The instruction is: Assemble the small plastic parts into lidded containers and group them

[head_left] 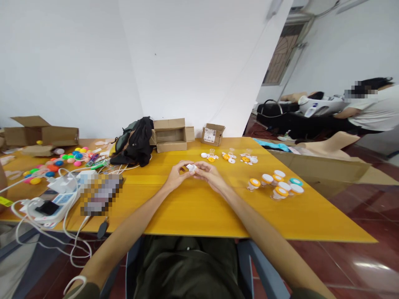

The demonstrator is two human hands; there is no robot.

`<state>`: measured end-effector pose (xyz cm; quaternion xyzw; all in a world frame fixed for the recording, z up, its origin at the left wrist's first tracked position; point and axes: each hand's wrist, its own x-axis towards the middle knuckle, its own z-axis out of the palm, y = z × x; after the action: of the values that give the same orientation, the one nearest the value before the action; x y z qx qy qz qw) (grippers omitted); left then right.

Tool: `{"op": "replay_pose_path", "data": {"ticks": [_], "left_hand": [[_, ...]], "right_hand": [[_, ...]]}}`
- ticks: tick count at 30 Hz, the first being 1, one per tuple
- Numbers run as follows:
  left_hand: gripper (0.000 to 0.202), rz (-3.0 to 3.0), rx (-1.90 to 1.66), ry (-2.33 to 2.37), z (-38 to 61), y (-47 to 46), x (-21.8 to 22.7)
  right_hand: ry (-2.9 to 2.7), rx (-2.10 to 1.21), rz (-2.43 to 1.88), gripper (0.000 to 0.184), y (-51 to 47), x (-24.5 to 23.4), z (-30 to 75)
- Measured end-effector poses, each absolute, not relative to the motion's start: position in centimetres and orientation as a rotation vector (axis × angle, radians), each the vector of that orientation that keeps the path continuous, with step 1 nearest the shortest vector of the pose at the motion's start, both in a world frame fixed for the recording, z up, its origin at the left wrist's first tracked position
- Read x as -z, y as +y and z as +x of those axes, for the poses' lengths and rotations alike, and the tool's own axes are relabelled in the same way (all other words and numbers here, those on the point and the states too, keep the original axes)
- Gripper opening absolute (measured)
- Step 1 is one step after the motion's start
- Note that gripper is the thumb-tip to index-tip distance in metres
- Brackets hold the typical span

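Over the middle of the table, my left hand (179, 174) and my right hand (209, 172) meet around a small white plastic piece (191, 167). Fingers of both hands are closed on it; its exact kind is too small to make out. Beyond my hands lie small groups of loose parts: white and orange discs (211, 159), a second group with a white disc (231, 160), and a third with an orange ring (245, 159). Clear cups stand behind these groups. To the right, several clear jars with orange, white and teal lids (281, 191) stand close together.
An open cardboard box (171, 145), a smaller box (213, 135) and a black bag (137, 141) line the back. At left are colourful balls (59, 162), a power strip (59, 209) with tangled cables, and a phone (102, 195). A person (370, 108) sits at far right.
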<state>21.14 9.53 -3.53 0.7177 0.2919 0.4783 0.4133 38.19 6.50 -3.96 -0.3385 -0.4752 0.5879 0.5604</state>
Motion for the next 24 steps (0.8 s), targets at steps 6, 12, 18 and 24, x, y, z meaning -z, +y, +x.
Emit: {"op": "replay_pose_path", "data": {"ticks": [6, 12, 18, 24], "left_hand": [[0.032, 1.869, -1.189, 0.717, 20.9, 9.4, 3.4], [0.031, 1.851, -1.207, 0.755, 21.0, 8.9, 2.9], [0.028, 1.895, -1.222, 0.753, 20.8, 8.8, 2.4], [0.025, 1.958, -1.186, 0.777, 20.8, 9.0, 2.8]], "right_hand": [[-1.150, -1.407, -0.798, 0.036, 6.5, 4.0, 38.2], [-1.125, -1.417, -0.780, 0.037, 6.5, 4.0, 38.2], [-1.173, -1.396, -0.778, 0.035, 6.5, 4.0, 38.4], [-1.132, -1.414, -0.792, 0.039, 7.0, 4.7, 38.4]]}}
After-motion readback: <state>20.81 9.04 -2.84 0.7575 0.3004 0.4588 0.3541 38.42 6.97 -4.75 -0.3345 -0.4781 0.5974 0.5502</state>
